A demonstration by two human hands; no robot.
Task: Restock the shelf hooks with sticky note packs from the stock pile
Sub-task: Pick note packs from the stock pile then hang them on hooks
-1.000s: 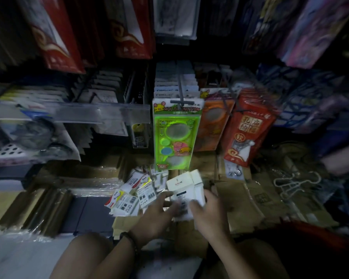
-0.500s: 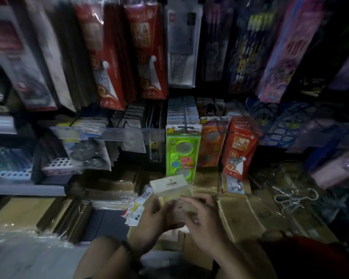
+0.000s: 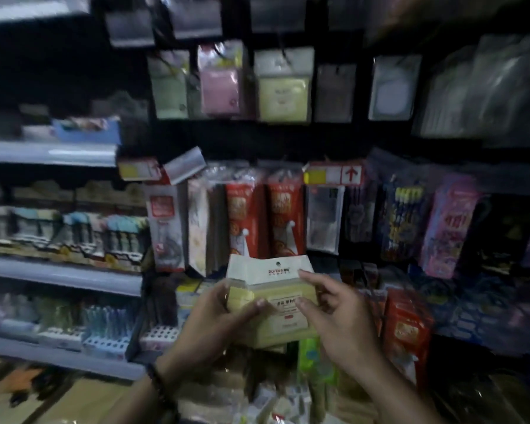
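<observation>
A thick yellow sticky note pack (image 3: 276, 322) with a white header card is held up in both hands, in front of the shelf hooks and touching none of them; blur hides whether it is 1 pack or several pressed together. The left hand (image 3: 214, 319) has its grip clamped on the pack's left edge, the fingers curled round behind and the thumb (image 3: 254, 304) lying across the front. The right hand (image 3: 337, 325) grips the pack's right side: its thumb presses on the printed label on the front, its forefinger (image 3: 306, 274) rests on the lower right of the header card, and the other fingers curl loosely by the right edge. A dark bracelet (image 3: 156, 377) circles the left wrist, below and left of the pack. Just behind and above the pack hang 2 red packets (image 3: 242, 218). High above the pack, 3 hanging note packs show in a row: a green one (image 3: 169, 93), a pink one (image 3: 219, 90) and a yellow one (image 3: 283, 93). Above and right of the pack is a red price tag (image 3: 334, 174) with an arrow. To the pack's left run grey shelves (image 3: 58, 273) of blurred small goods.
</observation>
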